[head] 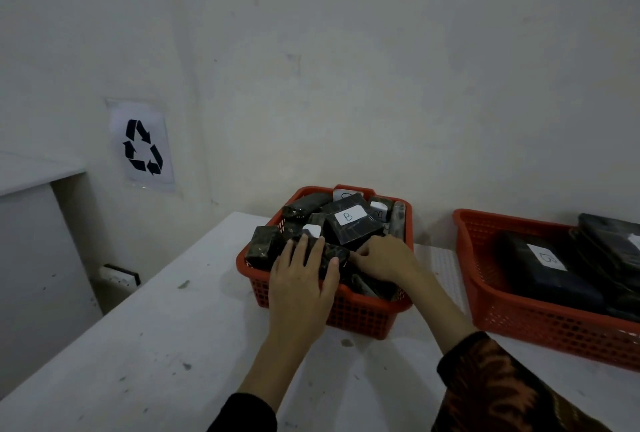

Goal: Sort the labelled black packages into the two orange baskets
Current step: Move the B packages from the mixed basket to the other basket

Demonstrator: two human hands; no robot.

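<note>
- Your left hand lies with its fingers spread flat over a black wrapped package at the near edge of the full orange mesh plastic basket, pressing on it, not gripping.
- Your right hand sits just beside it at 3 o'clock, fingers curled down into the pile; whether it pinches a package or only rakes at one, you cannot tell, since the fingertips are hidden.
- The black box with the white "B" label rests on top of the heap at 12 o'clock from your hands, tilted and loosely propped.
- The second orange mesh basket stands well apart at 3 o'clock on the white counter, already holding a flat black package with a white label.
- Risk: the pile is heaped above the rim, so pulling a low package may tip the "B" box or its neighbours over the edge.
- Risk: several labels face away, and the light is dim, so you may misread one and sort it wrongly.
</note>
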